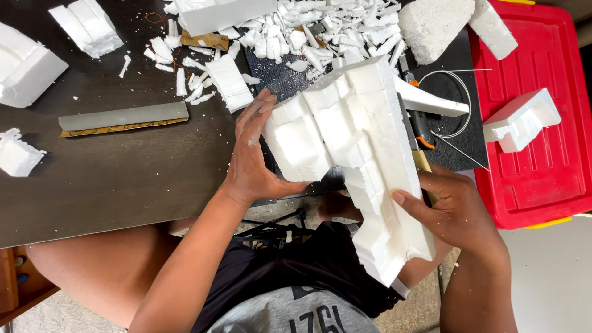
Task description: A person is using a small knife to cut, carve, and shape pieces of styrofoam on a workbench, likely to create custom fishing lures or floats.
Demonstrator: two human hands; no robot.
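Note:
A large white polystyrene foam block, moulded with stepped ridges, is held tilted over the near edge of the dark table. My left hand grips its left side, fingers spread against the foam. My right hand clasps its right edge lower down, thumb on the face. Behind the block sits a white hot-wire foam cutter with a thin wire loop, partly hidden by the foam.
Several broken foam scraps litter the back of the table. Bigger foam chunks lie at the far left and top right. A sandpaper strip lies left. A red bin lid carries a foam piece.

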